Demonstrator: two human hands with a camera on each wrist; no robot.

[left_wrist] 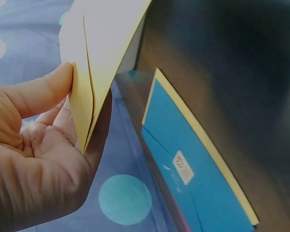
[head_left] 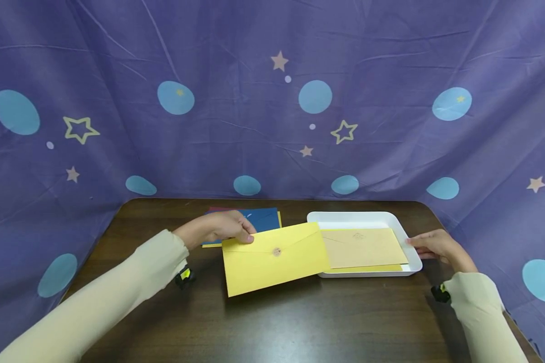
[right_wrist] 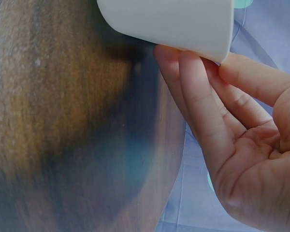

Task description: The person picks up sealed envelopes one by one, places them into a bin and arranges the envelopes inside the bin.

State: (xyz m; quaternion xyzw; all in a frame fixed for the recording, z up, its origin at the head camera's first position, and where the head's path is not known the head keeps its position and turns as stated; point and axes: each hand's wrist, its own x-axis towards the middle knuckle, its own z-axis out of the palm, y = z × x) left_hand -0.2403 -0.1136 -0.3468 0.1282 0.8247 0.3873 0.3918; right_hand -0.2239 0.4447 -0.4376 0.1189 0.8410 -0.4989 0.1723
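My left hand (head_left: 222, 227) pinches a yellow envelope (head_left: 272, 264) by its upper left corner, thumb on the flap side and fingers behind. A round seal sits on its flap, and its right end overlaps the left part of a white tray (head_left: 354, 217). In the left wrist view the envelope (left_wrist: 106, 43) rises from between thumb and fingers. My right hand (head_left: 440, 247) holds the tray's right edge; in the right wrist view, thumb and fingertips meet the white wall (right_wrist: 183, 24). Inside the tray lies a tan envelope (head_left: 363, 249) over a yellow one (head_left: 368, 269).
Behind my left hand, a blue envelope (head_left: 265, 218) lies on a pile with yellow and dark red edges showing. The pile rests near the back of the brown wooden table (head_left: 281, 327). A purple patterned cloth (head_left: 236, 141) hangs behind the table.
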